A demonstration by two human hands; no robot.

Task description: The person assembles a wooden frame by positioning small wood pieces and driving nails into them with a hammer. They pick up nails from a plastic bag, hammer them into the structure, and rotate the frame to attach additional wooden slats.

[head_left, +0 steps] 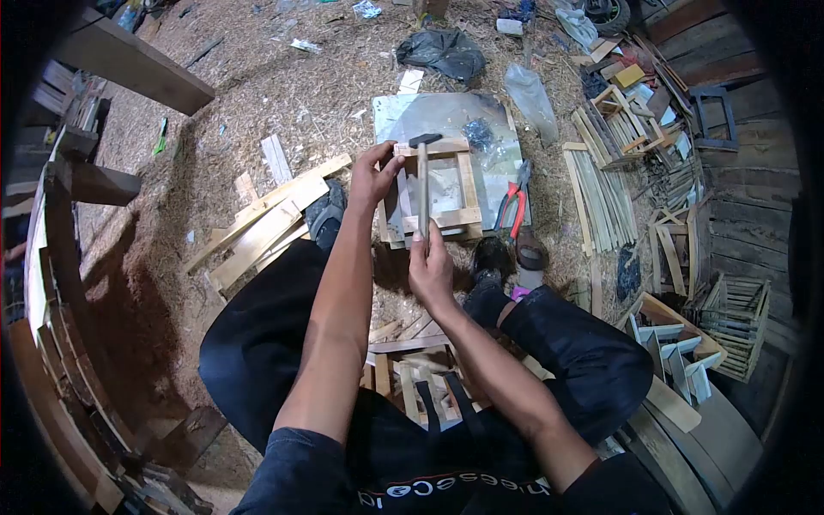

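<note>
My right hand (pixel 431 268) is closed round the wooden handle of a hammer (pixel 423 184). The hammer's dark head lies over the far rail of a small wooden frame (pixel 469 176). At the frame's far left corner, my left hand (pixel 375 174) grips the wood with thumb and fingers; whether a nail is also between them is too small to see. Under the frame is a flat pale board (pixel 390 112). Pliers with red handles (pixel 513 206) rest at the board's right edge, and a dark heap of small pieces, perhaps nails, (pixel 478 133) sits beyond the frame.
Loose wooden strips (pixel 257 236) lie left of my foot. More slats (pixel 605 202) and a slatted wooden crate (pixel 614 129) are at the right. A black plastic bag (pixel 442 56) lies on the shavings-covered floor ahead. A wooden post (pixel 137 60) slants in at upper left.
</note>
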